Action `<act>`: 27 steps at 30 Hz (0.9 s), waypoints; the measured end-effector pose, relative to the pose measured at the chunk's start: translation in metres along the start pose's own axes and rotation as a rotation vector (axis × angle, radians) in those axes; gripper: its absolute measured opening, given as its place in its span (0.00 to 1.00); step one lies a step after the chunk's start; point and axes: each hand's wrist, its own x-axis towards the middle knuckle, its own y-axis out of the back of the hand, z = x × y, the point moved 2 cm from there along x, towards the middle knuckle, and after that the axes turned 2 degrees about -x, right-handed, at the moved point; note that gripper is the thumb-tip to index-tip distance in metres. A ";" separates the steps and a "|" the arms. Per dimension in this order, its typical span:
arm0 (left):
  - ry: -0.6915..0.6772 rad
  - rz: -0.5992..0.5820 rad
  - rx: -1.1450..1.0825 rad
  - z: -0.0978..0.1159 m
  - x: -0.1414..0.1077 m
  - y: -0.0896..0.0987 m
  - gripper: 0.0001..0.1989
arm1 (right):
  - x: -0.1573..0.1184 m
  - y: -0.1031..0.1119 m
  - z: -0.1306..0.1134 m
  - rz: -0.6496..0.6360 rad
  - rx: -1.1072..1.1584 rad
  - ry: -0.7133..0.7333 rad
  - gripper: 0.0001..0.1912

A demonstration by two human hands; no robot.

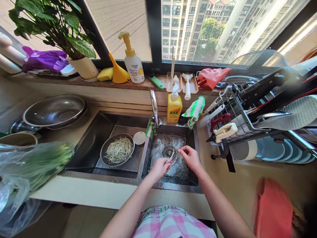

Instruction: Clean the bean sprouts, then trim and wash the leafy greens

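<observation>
Over the right sink basin (194, 142), my left hand (160, 167) is closed on a few thin white bean sprouts (171, 158) that stick out past its fingertips. Just to their right, my right hand (189, 157) has its thumb and forefinger pinched together; what they hold, if anything, is too small to name. Below both hands, scattered thin strands lie in the wet basin around the round drain (169, 152). A metal bowl (102, 155) heaped with bean sprouts (120, 150) sits in the left basin, beside a small white round lid (139, 138).
The faucet (154, 107) rises behind the basins, with a yellow AXE bottle (174, 110) and a green-and-white cloth (195, 109) to its right. A rack (244, 114) of knives and utensils stands at the right. Bagged greens (37, 162) and a large pan (55, 110) are at the left.
</observation>
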 end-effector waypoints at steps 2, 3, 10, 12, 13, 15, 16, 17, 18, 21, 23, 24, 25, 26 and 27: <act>0.014 0.009 0.017 -0.004 0.002 0.001 0.10 | -0.008 0.005 -0.007 0.020 -0.168 0.132 0.09; 0.017 0.004 0.021 -0.006 0.003 0.002 0.10 | -0.012 0.005 -0.011 -0.011 -0.224 0.207 0.08; -0.022 -0.045 0.074 -0.005 0.002 -0.001 0.08 | -0.026 -0.004 -0.034 -0.236 -0.578 0.480 0.07; -0.015 -0.057 0.064 -0.002 0.000 -0.002 0.08 | -0.024 -0.007 -0.033 -0.223 -0.605 0.477 0.05; -0.008 -0.067 0.052 -0.001 -0.001 -0.003 0.08 | -0.024 -0.009 -0.032 -0.213 -0.592 0.467 0.05; 0.009 -0.088 0.030 0.001 -0.002 -0.004 0.09 | -0.022 -0.013 -0.028 -0.179 -0.504 0.413 0.05; 0.014 -0.094 0.031 0.002 -0.002 -0.004 0.09 | -0.022 -0.014 -0.025 -0.147 -0.433 0.367 0.05; 0.017 -0.093 0.042 0.003 -0.002 -0.003 0.09 | -0.021 -0.015 -0.023 -0.115 -0.355 0.318 0.05; 0.014 -0.089 0.067 0.004 -0.002 -0.003 0.09 | -0.021 -0.016 -0.022 -0.096 -0.282 0.275 0.05; -0.035 -0.052 0.206 0.005 -0.001 -0.001 0.10 | -0.021 -0.019 -0.021 -0.150 -0.177 0.241 0.05; -0.066 -0.018 0.320 0.006 -0.001 -0.001 0.11 | -0.022 -0.022 -0.023 -0.234 -0.202 0.260 0.03; -0.076 -0.005 0.374 0.007 0.000 -0.001 0.11 | -0.022 -0.023 -0.024 -0.257 -0.227 0.261 0.03; -0.081 0.002 0.422 0.007 0.000 -0.001 0.11 | -0.023 -0.024 -0.025 -0.267 -0.254 0.259 0.02; -0.085 0.002 0.461 0.007 0.001 -0.002 0.11 | -0.024 -0.025 -0.026 -0.270 -0.282 0.255 0.02; -0.091 -0.005 0.488 0.008 0.001 -0.003 0.11 | -0.024 -0.026 -0.027 -0.269 -0.310 0.253 0.02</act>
